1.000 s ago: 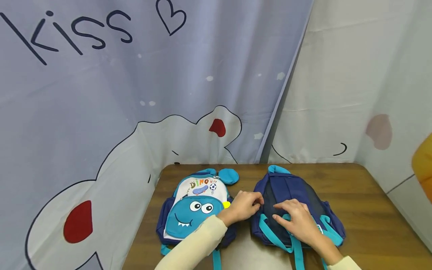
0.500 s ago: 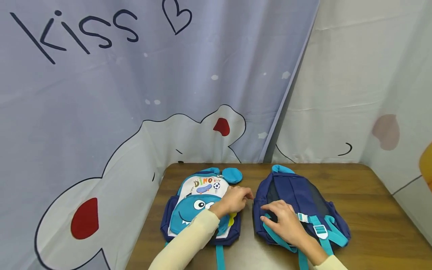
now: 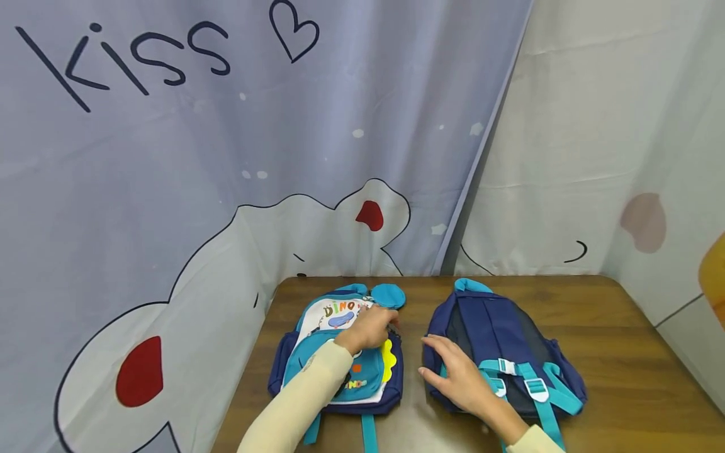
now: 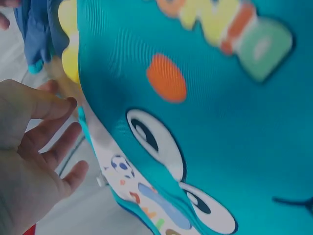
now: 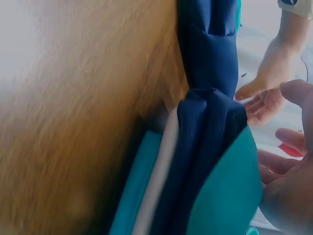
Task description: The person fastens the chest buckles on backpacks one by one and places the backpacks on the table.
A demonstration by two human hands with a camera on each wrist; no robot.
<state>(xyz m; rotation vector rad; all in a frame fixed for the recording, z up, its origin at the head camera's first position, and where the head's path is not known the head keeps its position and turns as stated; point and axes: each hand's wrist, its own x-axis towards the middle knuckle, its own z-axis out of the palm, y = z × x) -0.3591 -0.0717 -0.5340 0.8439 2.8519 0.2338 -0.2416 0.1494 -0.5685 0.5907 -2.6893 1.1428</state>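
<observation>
Two small backpacks lie side by side on the desk (image 3: 612, 327), both close to its far edge. The dinosaur backpack (image 3: 340, 358) is toward the far left corner, face up, with its cartoon eyes and "DINO" lettering showing. The navy backpack (image 3: 498, 346) is to its right, face down with its teal straps (image 3: 535, 387) on top.

Your left hand (image 3: 370, 328) is on the upper part of the dinosaur backpack, just below the lettering and beside the round teal ear (image 3: 387, 296). From the head view the fingers look bent onto the fabric near the top zip line, but the wrist view shows them fairly loose and spread beside the bag's edge, so I cannot tell whether you have hold of anything there.

Your right hand (image 3: 459, 377) lies flat and open on the near left side of the navy backpack, fingers straight and pointing toward the gap between the bags. It holds nothing; it only rests on the cloth.

I judge that you are turning to the dinosaur backpack, with the left hand feeling for a zip pull or the top flap. The next move likely calls for a firm pinch at the bag's top edge, while the right hand comes across to steady its body so that it does not slide toward the desk's far edge.
</observation>
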